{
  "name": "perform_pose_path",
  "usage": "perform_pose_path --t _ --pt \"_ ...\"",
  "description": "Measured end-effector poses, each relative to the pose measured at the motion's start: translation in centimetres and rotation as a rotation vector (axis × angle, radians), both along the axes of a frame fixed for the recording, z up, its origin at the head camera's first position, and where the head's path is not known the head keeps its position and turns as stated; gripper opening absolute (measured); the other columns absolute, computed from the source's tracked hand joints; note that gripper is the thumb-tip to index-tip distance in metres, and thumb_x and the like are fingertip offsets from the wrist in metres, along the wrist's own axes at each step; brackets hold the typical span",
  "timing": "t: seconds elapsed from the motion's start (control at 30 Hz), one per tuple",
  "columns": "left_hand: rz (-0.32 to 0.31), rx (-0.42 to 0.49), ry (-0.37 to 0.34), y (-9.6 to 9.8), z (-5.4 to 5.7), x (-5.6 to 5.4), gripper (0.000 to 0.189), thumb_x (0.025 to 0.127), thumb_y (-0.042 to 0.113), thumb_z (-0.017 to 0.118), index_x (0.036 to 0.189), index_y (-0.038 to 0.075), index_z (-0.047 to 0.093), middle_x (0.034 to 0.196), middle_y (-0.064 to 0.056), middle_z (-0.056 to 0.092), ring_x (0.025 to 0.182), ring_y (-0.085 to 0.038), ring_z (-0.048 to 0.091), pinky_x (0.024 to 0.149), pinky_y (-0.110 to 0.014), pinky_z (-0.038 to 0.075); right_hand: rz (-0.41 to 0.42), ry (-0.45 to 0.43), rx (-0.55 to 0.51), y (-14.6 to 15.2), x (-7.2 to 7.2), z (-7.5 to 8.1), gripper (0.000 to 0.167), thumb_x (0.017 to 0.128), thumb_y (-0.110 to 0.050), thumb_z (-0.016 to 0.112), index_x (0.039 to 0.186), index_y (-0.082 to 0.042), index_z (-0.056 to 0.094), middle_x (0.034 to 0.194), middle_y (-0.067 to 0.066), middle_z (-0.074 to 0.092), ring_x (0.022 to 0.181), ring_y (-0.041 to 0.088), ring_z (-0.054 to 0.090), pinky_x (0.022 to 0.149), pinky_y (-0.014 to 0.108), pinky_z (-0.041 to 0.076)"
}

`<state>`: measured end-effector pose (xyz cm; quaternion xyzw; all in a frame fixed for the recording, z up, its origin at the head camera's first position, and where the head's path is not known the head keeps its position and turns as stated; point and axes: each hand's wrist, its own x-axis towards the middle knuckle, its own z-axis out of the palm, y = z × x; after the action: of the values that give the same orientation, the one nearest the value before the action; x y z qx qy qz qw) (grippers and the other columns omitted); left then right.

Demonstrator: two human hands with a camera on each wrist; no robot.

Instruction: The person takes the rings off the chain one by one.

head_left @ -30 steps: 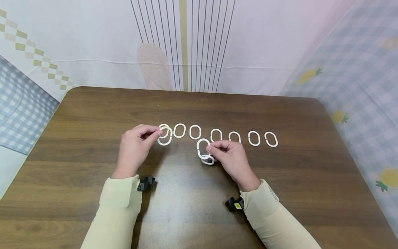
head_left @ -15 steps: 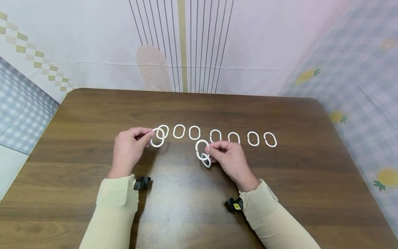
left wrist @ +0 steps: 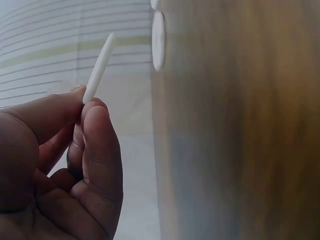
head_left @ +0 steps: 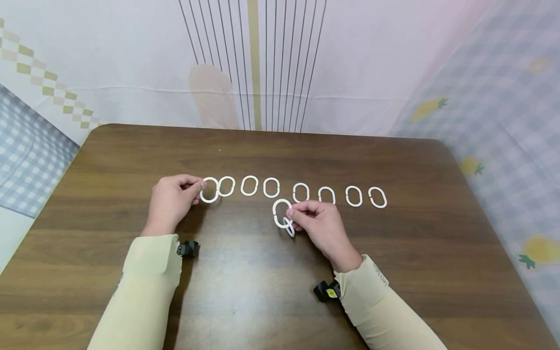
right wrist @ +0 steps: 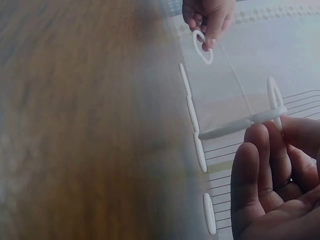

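My left hand (head_left: 172,201) pinches a white oval chain link (left wrist: 100,70) between thumb and forefinger. In the right wrist view this link is raised above the tabletop. It stands at the left end of a row of similar links. In the head view, my right hand (head_left: 321,223) is nearer the middle, in front of the row. Its thumb and fingers pinch another white link (head_left: 274,210), which has a small slit in its side. A second link (right wrist: 225,130) is threaded through that one and hangs from it, tilted, near the fingertips.
Several loose white links lie in a row across the brown wooden table (head_left: 253,291), from beside my left hand to a link (head_left: 386,198) at the right end. My right hand partly overlaps the row's middle. A printed cloth (head_left: 350,63) hangs behind the table.
My left hand has moved left with its link, away from the first link of the row that it overlapped. My right hand has hardly moved; its hanging link has swung to a steeper tilt.
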<state>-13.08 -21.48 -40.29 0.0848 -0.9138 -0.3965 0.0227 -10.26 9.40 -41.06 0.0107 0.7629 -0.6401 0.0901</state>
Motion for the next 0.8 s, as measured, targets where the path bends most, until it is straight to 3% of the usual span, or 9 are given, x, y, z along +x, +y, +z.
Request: perform_pose_path --t 0.27,0.43,0.6,0.8 --pt "-0.052 -0.056 -0.065 -1.1 0.4 -1.1 0.022 0.098 0.026 0.066 0.101 0.007 0.077 0.069 -0.001 0.068 0.063 -0.012 0.064 0.061 -0.028 0.047 0.004 0.004 0.015 0.0 0.1 0.0 0.01 0.088 -0.005 0.076 0.093 0.003 0.076 0.082 0.005 0.073 0.066 0.012 0.064 0.065 0.026 0.058" --pt "-0.075 -0.108 -0.066 -1.7 0.5 -1.7 0.021 0.098 0.023 0.065 0.101 0.006 0.077 0.068 -0.001 0.069 0.061 -0.01 0.061 0.062 -0.03 0.046 0.01 0.013 0.014 -0.1 0.2 0.0 0.01 0.088 -0.005 0.075 0.093 0.004 0.076 0.082 0.005 0.073 0.065 0.01 0.064 0.064 0.024 0.058" --pt "-0.115 -0.192 -0.054 -2.3 0.5 -2.3 0.02 0.098 0.02 0.064 0.098 0.006 0.078 0.066 0.0 0.067 0.064 -0.016 0.058 0.062 -0.032 0.044 0.019 0.026 0.027 -0.1 0.2 0.0 0.01 0.088 -0.006 0.076 0.093 0.003 0.076 0.08 0.004 0.072 0.064 0.009 0.063 0.063 0.023 0.057" --pt "-0.138 -0.225 -0.098 -2.6 0.5 -3.1 0.02 0.098 0.019 0.064 0.096 0.005 0.077 0.063 0.002 0.064 0.064 -0.019 0.056 0.062 -0.033 0.041 0.024 0.024 0.047 -0.2 0.2 0.1 0.01 0.088 -0.007 0.076 0.093 0.002 0.077 0.076 0.002 0.071 0.063 0.01 0.062 0.062 0.022 0.055"
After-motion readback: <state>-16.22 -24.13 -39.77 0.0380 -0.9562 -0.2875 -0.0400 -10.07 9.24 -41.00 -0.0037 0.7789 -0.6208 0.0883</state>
